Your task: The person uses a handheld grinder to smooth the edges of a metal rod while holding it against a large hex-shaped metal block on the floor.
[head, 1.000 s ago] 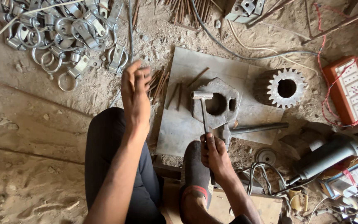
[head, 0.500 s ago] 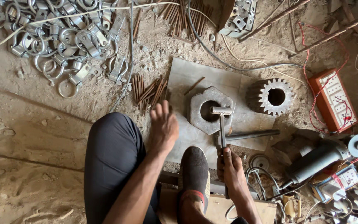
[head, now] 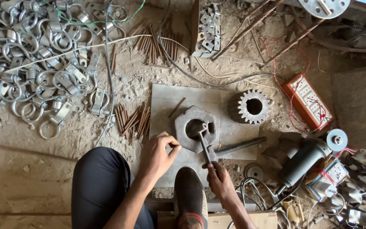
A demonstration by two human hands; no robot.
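On the steel plate (head: 166,99) by my shoe, my left hand (head: 157,156) is pinching a short rod at the hexagonal block (head: 195,128), while my right hand (head: 219,181) is gripping the hammer (head: 204,145), its handle running toward me, head over the block's hole.

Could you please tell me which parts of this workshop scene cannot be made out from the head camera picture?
- What the left hand pinches beside the hexagonal block: hidden by its fingers.
- Hammer handle's lower end: covered by the right hand.
- Metal plate near edge: hidden behind the shoe.
- Angle grinder cable: lost in clutter.
- Round disc: cut off by the top edge.
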